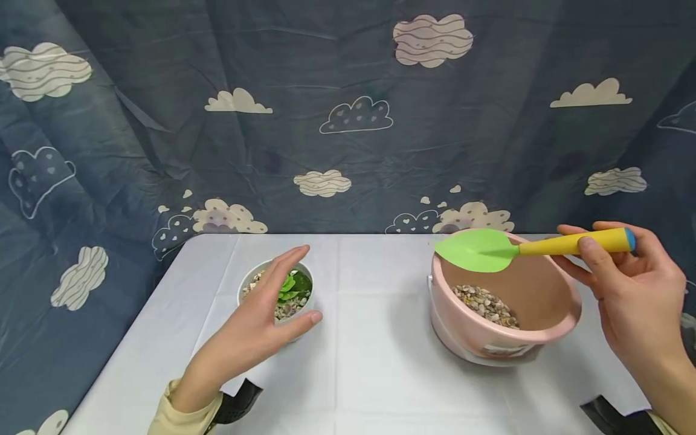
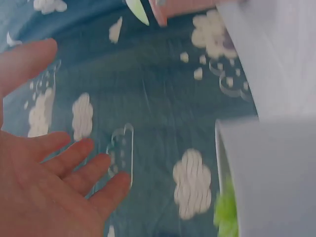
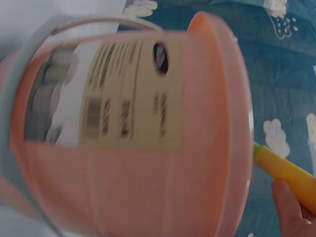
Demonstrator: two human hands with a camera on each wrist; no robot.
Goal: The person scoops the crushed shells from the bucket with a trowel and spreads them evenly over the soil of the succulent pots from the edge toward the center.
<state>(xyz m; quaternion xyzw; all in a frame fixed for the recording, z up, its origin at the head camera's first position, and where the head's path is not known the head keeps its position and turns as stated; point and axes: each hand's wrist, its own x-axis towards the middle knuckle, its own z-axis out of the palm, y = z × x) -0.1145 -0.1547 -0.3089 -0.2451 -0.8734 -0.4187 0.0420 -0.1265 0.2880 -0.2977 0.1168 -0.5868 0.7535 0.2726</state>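
Observation:
In the head view my right hand (image 1: 633, 284) grips the yellow handle of a toy trowel (image 1: 478, 251) with a green blade. The blade lies level over the rim of a pink bucket (image 1: 451, 320), and no gravel shows on it. Inside the bucket lies some gravel (image 1: 486, 305). My left hand (image 1: 261, 323) hovers with fingers spread beside a small white pot (image 1: 243, 284), partly covering it in this view. Within that pot are pebbles and a green succulent (image 1: 286, 287). The left wrist view shows the palm facing up with nothing in it.
A white cloth-covered table (image 1: 370, 386) bears both containers, the pot at left and the bucket at right. Behind it hangs a dark blue curtain (image 1: 353, 72) with cloud prints. The bucket carries a printed label (image 3: 131, 98) and a grey handle (image 3: 15, 113).

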